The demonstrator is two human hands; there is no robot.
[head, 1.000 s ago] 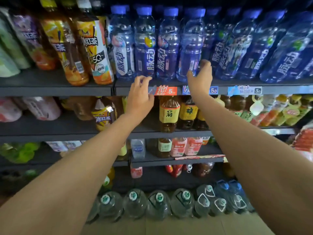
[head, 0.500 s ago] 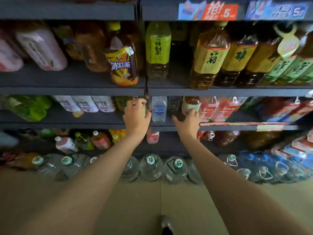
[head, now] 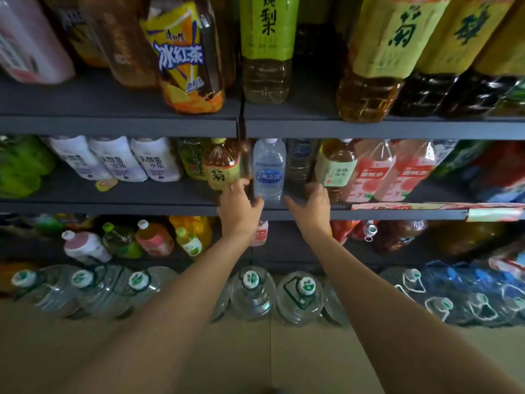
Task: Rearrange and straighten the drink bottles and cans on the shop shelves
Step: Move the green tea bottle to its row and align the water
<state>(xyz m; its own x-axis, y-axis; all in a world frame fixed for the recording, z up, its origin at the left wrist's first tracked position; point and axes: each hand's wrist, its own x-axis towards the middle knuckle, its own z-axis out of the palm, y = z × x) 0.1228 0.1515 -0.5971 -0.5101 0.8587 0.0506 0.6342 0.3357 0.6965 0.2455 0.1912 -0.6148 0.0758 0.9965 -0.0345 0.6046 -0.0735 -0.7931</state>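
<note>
I am reaching both hands to the middle shelf (head: 113,207). My left hand (head: 240,207) is touching the tea bottle (head: 222,166), fingers loosely spread, thumb beside the water bottle (head: 269,169) at its 3 o'clock. My right hand (head: 314,207) is hanging open, holding nothing, near the green tea bottle (head: 336,166).

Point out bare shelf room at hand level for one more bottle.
Bare front strip left of the left hand, ahead of the white bottles. Small gap between the water bottle and the right hand. Crowded right of it: pink-label bottles.
</note>
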